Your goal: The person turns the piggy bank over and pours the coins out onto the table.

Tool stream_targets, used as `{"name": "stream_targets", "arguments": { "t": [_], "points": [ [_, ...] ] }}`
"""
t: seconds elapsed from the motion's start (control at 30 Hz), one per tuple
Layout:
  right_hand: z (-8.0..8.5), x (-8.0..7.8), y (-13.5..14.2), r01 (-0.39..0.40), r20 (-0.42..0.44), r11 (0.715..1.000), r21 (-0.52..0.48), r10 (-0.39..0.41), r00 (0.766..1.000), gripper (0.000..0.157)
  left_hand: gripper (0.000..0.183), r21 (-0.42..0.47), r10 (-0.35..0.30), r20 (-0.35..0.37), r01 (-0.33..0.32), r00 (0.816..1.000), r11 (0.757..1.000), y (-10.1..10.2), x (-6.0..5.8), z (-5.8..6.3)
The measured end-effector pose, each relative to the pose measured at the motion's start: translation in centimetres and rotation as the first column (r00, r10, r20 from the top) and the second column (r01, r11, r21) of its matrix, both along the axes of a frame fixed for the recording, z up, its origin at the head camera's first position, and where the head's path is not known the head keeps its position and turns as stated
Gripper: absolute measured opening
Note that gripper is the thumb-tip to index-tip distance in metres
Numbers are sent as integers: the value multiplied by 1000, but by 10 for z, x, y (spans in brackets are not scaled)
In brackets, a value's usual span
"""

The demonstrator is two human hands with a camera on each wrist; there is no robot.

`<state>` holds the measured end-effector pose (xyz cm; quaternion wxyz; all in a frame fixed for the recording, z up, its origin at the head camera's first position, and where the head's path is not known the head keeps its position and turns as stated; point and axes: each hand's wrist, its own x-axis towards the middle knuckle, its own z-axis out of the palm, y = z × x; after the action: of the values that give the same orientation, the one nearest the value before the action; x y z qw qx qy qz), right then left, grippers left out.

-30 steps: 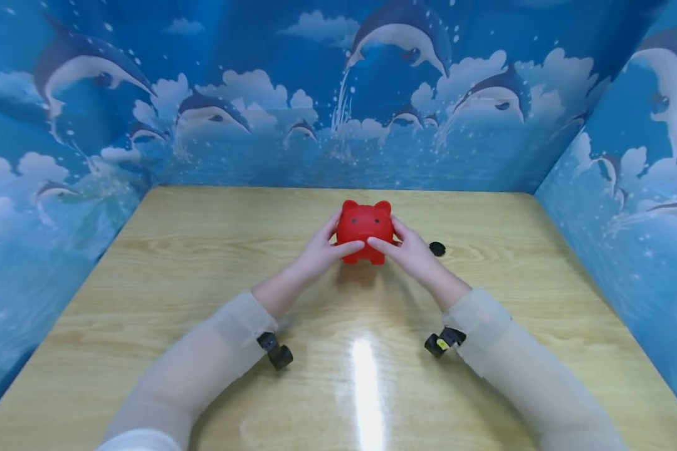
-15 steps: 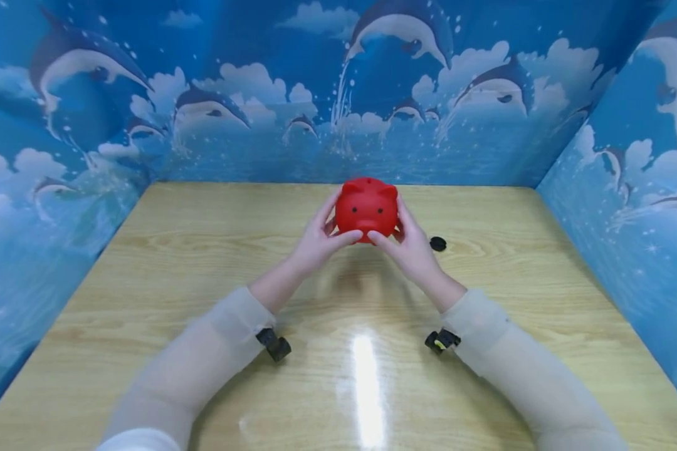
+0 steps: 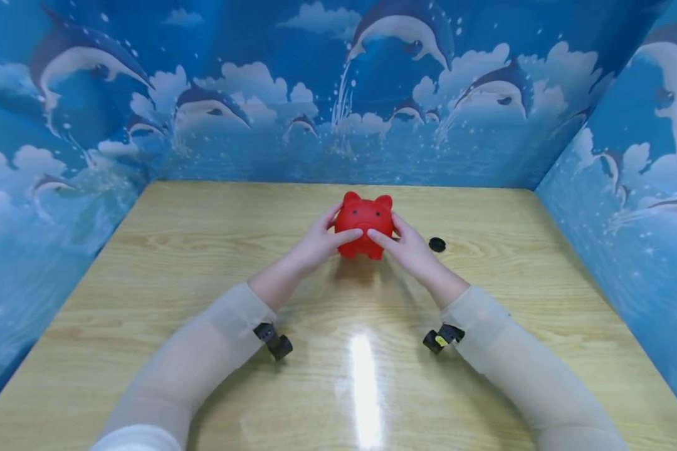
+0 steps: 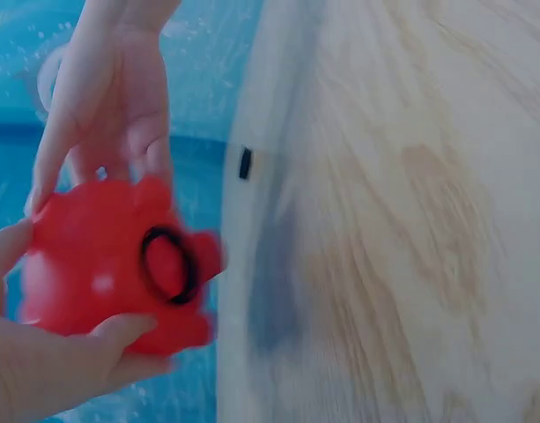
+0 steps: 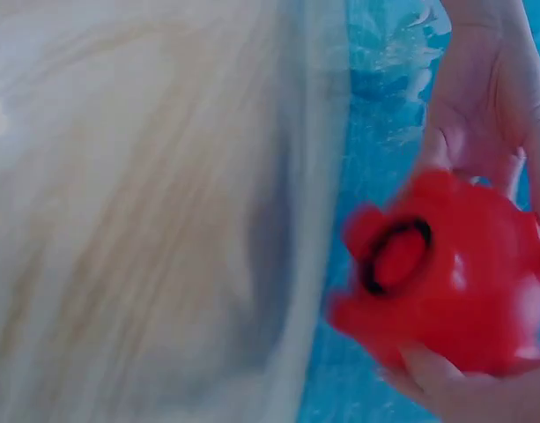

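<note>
A red piggy bank [image 3: 363, 216] is held up off the table between both hands, its face towards the head camera. The left hand [image 3: 323, 241] grips its left side, and the right hand [image 3: 404, 245] grips the right side. Both thumbs lie across the front below the snout. Fingers behind the body are partly hidden in the head view. In the left wrist view the belly of the piggy bank [image 4: 102, 264] shows a black ring. The right wrist view shows the same ring [image 5: 397, 257], somewhat blurred. A small black oval disc [image 3: 437, 244] lies on the table beside the right hand.
The light wooden table [image 3: 203, 250] reaches back to a blue curtain [image 3: 237, 144] printed with dolphins, which also lines both sides. Small black cameras [image 3: 273, 341] are strapped to the sleeves. A bright light reflection runs down the tabletop's middle.
The piggy bank rose and tipped forward half a second ago, showing its top. Now it is lower and tilted back upright. Both hands kept their hold; the black disc stayed put.
</note>
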<state>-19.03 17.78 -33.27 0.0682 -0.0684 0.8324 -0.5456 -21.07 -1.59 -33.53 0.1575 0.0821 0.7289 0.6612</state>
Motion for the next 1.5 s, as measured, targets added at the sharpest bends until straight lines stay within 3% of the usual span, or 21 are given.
{"name": "stream_targets", "arguments": {
  "t": [0.1,0.17,0.3,0.37,0.5,0.63,0.7,0.77,0.83,0.87,0.93,1.1,1.23,1.43,1.5],
  "points": [
    [6,3,-1,34,-115,995,-90,-44,992,84,78,135,26,-109,-11,994,991,3,3,4],
    [7,2,-2,38,-113,992,-123,-52,992,84,79,140,42,-121,-25,992,990,4,4,4],
    [0,-1,-2,20,78,991,-132,-10,997,76,80,-25,56,12,-56,998,998,3,2,-1],
    [-5,-2,-1,12,131,994,-110,3,991,74,81,-78,60,73,-55,996,995,2,1,-4],
    [-8,-2,2,1,119,995,-98,11,993,70,81,-86,50,107,-41,993,995,4,-1,-6],
    [-3,0,3,-39,124,991,-130,56,991,68,81,-48,21,159,-14,987,999,2,-3,1],
    [0,2,2,-35,84,988,-149,48,995,73,80,-12,12,113,-11,994,1000,1,-1,7],
    [3,4,1,-26,-21,986,-167,22,1000,78,79,52,2,13,-3,1000,999,1,0,12],
    [5,6,0,-8,-107,980,-197,-13,994,82,79,83,9,-89,-1,996,997,1,2,14],
    [5,5,-1,0,-119,978,-207,-25,993,82,79,94,13,-103,-3,995,996,1,2,15],
    [3,3,-1,-5,-107,981,-196,-17,994,78,79,83,27,-57,-22,998,996,2,2,14],
    [-5,-3,-2,-12,38,996,-92,15,999,72,79,-63,64,133,-56,989,996,2,-2,12],
    [-7,-3,-2,7,71,998,-64,-2,997,72,78,-76,48,146,-37,988,996,1,-4,8],
    [-6,-3,-2,33,166,999,5,-33,986,86,77,-8,46,216,-45,975,999,2,-5,0],
    [-5,-4,-3,24,147,1000,4,-24,989,85,79,6,55,195,-58,979,998,2,-4,-2]
  ]
}}
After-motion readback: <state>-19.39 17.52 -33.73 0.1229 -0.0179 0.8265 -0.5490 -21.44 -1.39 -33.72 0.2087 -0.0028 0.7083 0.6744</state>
